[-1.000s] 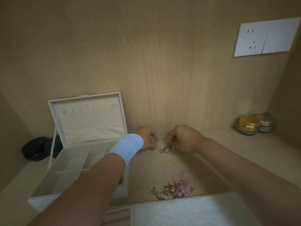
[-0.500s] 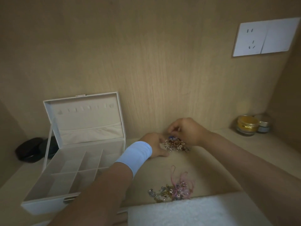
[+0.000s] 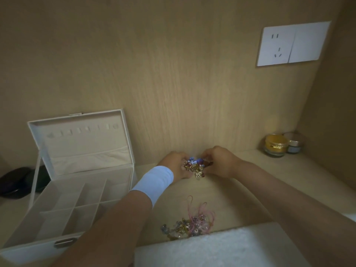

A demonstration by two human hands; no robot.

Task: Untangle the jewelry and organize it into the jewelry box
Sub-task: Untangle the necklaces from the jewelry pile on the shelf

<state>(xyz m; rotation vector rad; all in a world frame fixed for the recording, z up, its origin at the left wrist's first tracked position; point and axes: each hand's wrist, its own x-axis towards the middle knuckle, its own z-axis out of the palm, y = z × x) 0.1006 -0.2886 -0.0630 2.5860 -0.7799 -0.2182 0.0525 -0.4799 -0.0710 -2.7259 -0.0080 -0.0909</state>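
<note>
- A second ago the hands pinched only a small silvery piece; now the left hand (image 3: 174, 166) and right hand (image 3: 219, 162) both grip a bigger clump of gold and blue beaded jewelry (image 3: 195, 166), held just above the pale wooden worktop (image 3: 221, 197) near the back wall.
- The tangle of pink cords and beads (image 3: 189, 224) stays nearer on the worktop; the open white compartmented jewelry box (image 3: 77, 189) looks empty, so sorting has likely barely begun.

Two bare arms reach in from the bottom. The left hand (image 3: 174, 166) has a wide, soft wristband (image 3: 154, 182) around the wrist, white with a touch of light blue. The right hand (image 3: 219, 162) has nothing on it. Both forearms are bare, with no sleeves showing.
</note>
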